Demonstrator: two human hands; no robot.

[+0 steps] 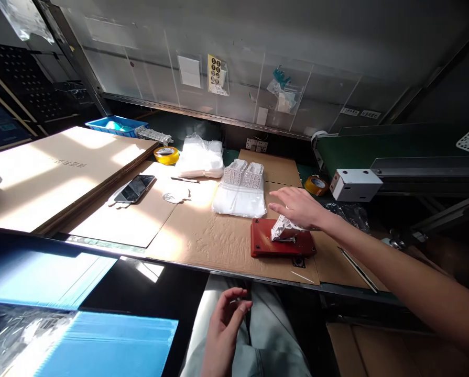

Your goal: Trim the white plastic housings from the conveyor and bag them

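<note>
Bring L hand (229, 320), empty + loosely curled over lap (271, 327), up to steady red base (262, 240); w/ R hand (298, 207) open above white pc (282, 229) on base (contact: can't tell), check seating; if pressing, go straight, no twist.

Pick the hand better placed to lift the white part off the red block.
Right, I'd judge: the right hand is above the red block, close by the white part. The left hand hangs over the lap, short of the table edge.
</note>
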